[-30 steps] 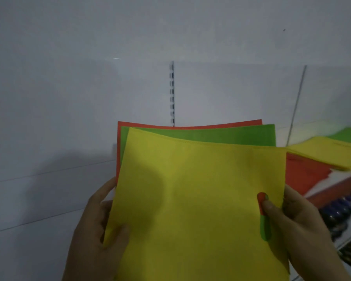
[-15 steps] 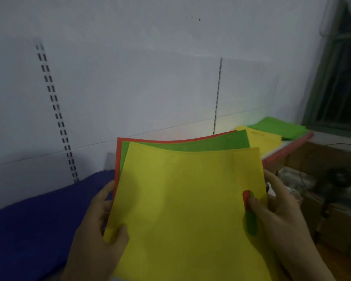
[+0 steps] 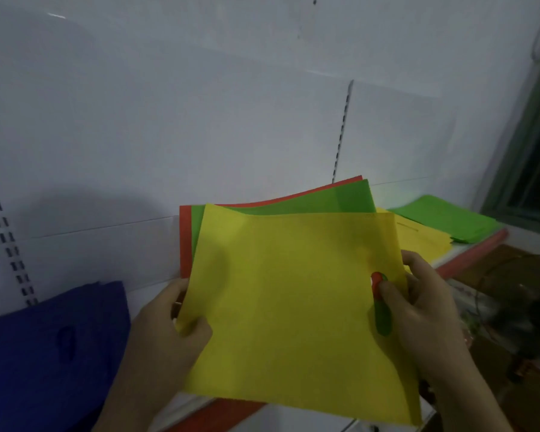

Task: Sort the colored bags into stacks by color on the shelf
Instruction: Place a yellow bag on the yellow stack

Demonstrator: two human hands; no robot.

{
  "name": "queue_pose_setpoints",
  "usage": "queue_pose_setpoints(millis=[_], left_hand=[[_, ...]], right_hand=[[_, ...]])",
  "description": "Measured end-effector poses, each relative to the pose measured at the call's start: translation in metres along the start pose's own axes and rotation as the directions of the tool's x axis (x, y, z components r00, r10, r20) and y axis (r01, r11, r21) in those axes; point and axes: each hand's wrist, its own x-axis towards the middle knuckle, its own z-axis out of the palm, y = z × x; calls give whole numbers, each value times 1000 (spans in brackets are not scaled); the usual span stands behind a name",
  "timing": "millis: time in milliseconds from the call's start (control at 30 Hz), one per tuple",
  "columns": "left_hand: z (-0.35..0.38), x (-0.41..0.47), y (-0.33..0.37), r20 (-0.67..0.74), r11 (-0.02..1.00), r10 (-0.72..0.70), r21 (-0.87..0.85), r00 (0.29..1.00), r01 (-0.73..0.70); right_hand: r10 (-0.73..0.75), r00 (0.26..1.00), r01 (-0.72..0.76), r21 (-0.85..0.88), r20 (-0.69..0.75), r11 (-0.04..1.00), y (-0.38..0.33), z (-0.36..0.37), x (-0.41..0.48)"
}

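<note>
The yellow bag (image 3: 287,291) covers most of the green bag (image 3: 340,198) and red bag (image 3: 185,238); only their top and left strips show. The blue stack (image 3: 44,353) runs off the left edge. Dark clutter (image 3: 512,307) at right is a blur.

White wall panels (image 3: 200,120), plain, with horizontal seams. Two slotted metal uprights: left upright (image 3: 5,232) at the left edge, centre upright (image 3: 342,132) right of centre. Green-framed window (image 3: 524,169), far right, glass dark. Below it, brown surface (image 3: 512,263) bearing blurred dark objects (image 3: 518,310), unidentifiable.
</note>
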Motion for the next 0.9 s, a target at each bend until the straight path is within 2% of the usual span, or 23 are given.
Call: queue_pose_setpoints(millis=[67, 200, 467, 600, 700, 833, 900], left_hand=[[11, 17, 2, 4, 1000, -4, -18, 1000, 4], [26, 38, 2, -54, 998, -57, 5, 997, 57], [46, 45, -9, -43, 950, -233, 204, 972, 237], [65, 41, -6, -124, 876, -315, 343, 941, 339], [78, 43, -3, -207, 805, -309, 463, 928, 371], [92, 50, 9, -355, 696, -323, 539, 877, 474], [98, 49, 16, -414, 654, -325, 551, 850, 518]], right_hand=[[-26, 1000, 25, -19, -3, 999, 11, -3, 23], [3, 996, -2, -11, 92, 1000, 36, 0, 63], [64, 950, -50, -54, 305, 997, 93, 20, 136], [94, 900, -79, -54, 426, 995, 121, 28, 161], [75, 862, -61, -44, 501, 997, 138, 34, 178], [8, 843, 66, -117, 538, 991, 151, 42, 197], [-42, 829, 103, -79, 558, 992, 155, 42, 203]])
